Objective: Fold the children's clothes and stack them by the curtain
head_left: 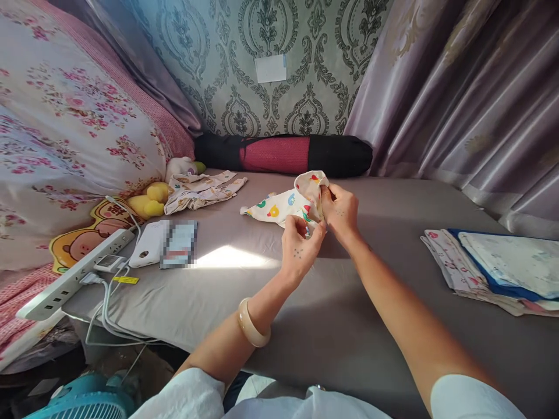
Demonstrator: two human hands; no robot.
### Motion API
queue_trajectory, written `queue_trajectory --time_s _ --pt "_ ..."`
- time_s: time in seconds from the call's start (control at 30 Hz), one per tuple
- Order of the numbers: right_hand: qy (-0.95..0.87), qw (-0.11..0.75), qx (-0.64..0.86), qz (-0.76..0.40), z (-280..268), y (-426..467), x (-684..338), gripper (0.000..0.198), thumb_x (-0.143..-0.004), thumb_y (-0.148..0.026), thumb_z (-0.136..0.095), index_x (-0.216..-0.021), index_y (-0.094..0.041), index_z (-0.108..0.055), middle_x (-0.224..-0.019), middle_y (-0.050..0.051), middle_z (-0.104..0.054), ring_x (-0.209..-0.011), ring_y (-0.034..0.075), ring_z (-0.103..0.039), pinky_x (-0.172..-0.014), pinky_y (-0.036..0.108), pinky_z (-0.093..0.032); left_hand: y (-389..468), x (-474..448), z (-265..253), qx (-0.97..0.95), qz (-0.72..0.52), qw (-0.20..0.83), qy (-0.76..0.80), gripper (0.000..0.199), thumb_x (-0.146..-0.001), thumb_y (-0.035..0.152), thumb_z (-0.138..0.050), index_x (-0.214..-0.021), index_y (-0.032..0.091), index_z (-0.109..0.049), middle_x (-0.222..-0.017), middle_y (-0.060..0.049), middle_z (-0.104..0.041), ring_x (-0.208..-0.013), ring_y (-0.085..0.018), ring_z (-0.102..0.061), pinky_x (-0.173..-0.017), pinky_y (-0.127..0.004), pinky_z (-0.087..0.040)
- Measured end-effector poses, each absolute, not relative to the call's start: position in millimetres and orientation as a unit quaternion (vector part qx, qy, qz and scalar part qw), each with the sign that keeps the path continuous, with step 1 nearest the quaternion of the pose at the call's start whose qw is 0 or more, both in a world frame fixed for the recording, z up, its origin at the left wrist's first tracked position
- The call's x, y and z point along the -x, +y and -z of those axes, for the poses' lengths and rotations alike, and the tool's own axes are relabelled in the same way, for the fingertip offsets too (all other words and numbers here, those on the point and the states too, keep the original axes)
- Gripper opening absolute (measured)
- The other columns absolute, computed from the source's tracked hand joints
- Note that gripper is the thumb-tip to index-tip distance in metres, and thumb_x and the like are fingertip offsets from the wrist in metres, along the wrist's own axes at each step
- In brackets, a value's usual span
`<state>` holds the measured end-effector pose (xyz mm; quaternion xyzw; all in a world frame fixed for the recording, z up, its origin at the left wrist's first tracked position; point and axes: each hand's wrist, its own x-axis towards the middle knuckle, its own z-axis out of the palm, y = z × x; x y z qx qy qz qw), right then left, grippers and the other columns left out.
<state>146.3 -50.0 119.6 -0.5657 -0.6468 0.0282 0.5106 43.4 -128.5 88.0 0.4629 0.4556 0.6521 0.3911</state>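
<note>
A small white garment (279,205) with a colourful print hangs bunched between my hands, just over the grey sheet (236,291). My left hand (301,247) pinches its near edge, fingertips curled into the cloth. Its upper right edge is gripped by my right hand (340,209), thumb and fingers closed. One narrow end of the garment points left. Whether it is a top or trousers, I cannot tell. A pale bangle (252,326) circles my left wrist.
Another printed garment (201,191) lies at the back left, beside yellow plush toys (151,201). A power strip (74,276) with cables, a white device (149,244) and a blurred packet (179,244) sit left. Folded cloths (502,267) lie right. A long black-and-red bag (275,154) lines the wall.
</note>
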Motion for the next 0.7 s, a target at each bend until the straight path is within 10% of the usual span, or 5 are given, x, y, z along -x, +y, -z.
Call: queue_trajectory --time_s 0.23,0.7 --pt "-0.632 0.517 0.577 -0.015 -118 -56 -153 0.046 -0.095 -0.047 -0.042 -0.069 -0.018 -0.065 -0.062 0.004 -0.065 -0.057 0.014 -0.046 -0.055 0.026 -0.03 -123 -57 -91 -0.38 -0.619 0.504 0.468 0.039 -0.072 0.025 -0.079 -0.076 0.026 -0.04 -0.071 0.003 -0.043 -0.07 -0.015 -0.046 -0.064 -0.028 -0.035" --pt "-0.558 0.558 0.608 0.089 -153 -76 -222 0.033 -0.094 -0.03 -0.041 -0.091 -0.014 -0.07 -0.087 0.014 -0.072 -0.08 0.025 -0.064 -0.073 0.034 -0.044 -130 -45 -92 -0.476 -0.601 0.399 0.502 0.01 -0.067 0.013 -0.067 -0.07 0.022 -0.064 -0.069 0.0 -0.063 -0.067 -0.016 -0.056 -0.064 -0.029 -0.04"
